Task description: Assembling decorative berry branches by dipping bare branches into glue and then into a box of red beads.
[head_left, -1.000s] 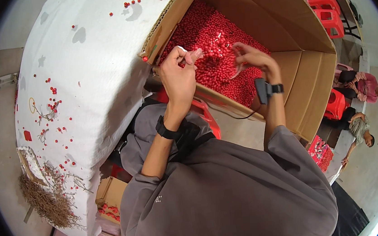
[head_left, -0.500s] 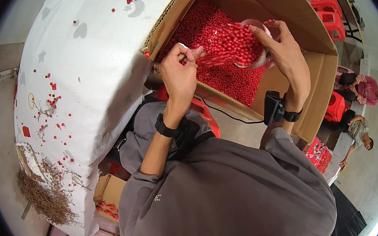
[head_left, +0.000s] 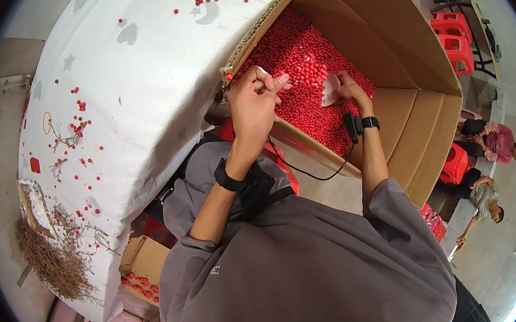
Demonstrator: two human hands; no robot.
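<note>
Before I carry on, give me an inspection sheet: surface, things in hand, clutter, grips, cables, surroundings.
Surface: white cloth with grey shapes.
Things: open box holding red balls; pale cup, partly hidden.
Clutter: twigs heaped at the cloth's left edge; loose balls scattered on it.
Left grip: fingers curled by the box's rim; whether it holds anything is unclear.
Right grip: holds the cup over the balls.
Cables: black cable looping from the right wrist.
Surroundings: red stools, two people at right.
</note>
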